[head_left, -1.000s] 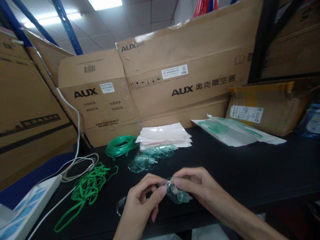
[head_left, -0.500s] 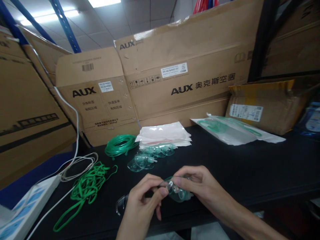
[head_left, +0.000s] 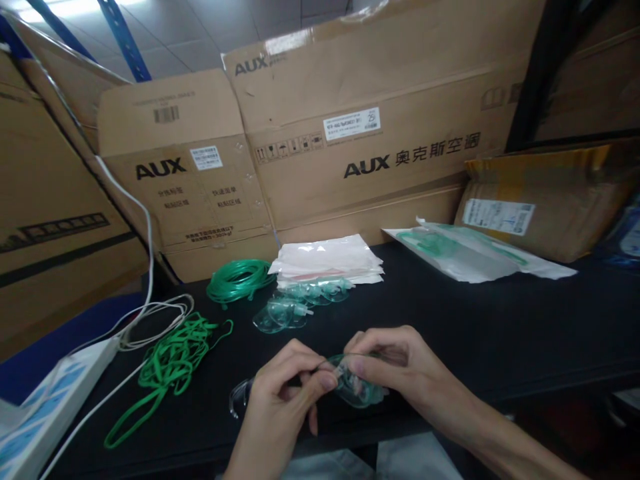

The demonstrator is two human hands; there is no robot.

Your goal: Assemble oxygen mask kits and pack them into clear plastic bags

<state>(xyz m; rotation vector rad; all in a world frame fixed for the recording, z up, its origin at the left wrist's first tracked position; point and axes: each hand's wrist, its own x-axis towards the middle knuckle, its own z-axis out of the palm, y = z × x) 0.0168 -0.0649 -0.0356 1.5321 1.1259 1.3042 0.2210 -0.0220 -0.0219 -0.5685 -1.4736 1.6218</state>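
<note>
A clear green oxygen mask (head_left: 361,395) is held between my two hands, over the front of the black table. My right hand (head_left: 393,360) is closed on its upper edge, thumb on the near side. At the left edge of the same mask, my left hand (head_left: 295,383) pinches with thumb and forefinger. A small pale part shows by that pinch, too blurred to name. Beyond my hands lie several more clear green masks (head_left: 283,315), in a row by a stack of white packets (head_left: 327,257). A clear curved piece (head_left: 239,399) rests left of my left wrist.
Green tubing (head_left: 239,280) lies coiled at the back left. Nearer are a tangled green elastic cord (head_left: 177,353), a white cable (head_left: 150,240) and a power strip (head_left: 55,400). Cardboard boxes (head_left: 300,180) wall the back; a white bag (head_left: 460,257) with green tubing sits right.
The camera view has tilted down slightly. The mask has turned a little between my hands, and the small pale part is harder to see. Both hands keep their grip.
</note>
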